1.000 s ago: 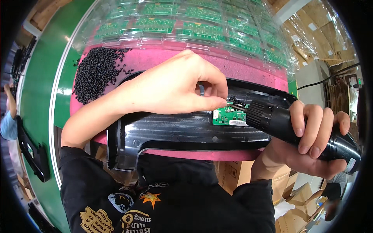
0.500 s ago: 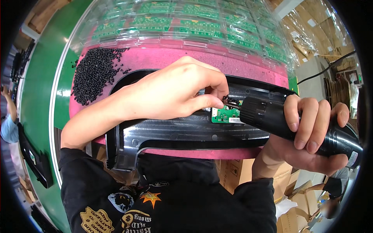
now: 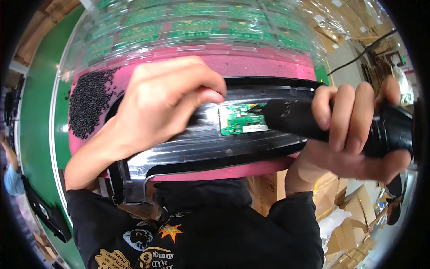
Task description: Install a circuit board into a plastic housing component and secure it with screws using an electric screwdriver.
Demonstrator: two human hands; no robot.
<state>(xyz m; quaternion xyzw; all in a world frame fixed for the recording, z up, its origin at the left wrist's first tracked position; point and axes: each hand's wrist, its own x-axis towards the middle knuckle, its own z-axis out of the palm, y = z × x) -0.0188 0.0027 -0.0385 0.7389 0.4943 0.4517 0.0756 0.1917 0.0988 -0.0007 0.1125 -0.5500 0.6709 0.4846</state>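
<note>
My right hand (image 3: pixel 347 127) is wrapped round a thick black electric screwdriver (image 3: pixel 293 119). Its tip end points left, over the right part of a small green circuit board (image 3: pixel 235 122). That board lies in a long black plastic housing (image 3: pixel 192 150) and carries a white label strip. Left of the board, above the housing, is my left hand (image 3: pixel 168 96), its fingers curled with thumb and forefinger close together. Whatever they pinch, if anything, is hidden.
A heap of small black screws (image 3: pixel 87 105) lies on the pink mat (image 3: pixel 268 60) at left. Clear plastic trays of green boards (image 3: pixel 192 29) stand along the far side. Cardboard boxes (image 3: pixel 271 190) are at lower right; another person's arm (image 3: pixel 10 154) shows at far left.
My left hand has moved left, away from the screwdriver tip, uncovering more of the board. Black screws seen by its fingertips no longer show there. The view has shifted slightly.
</note>
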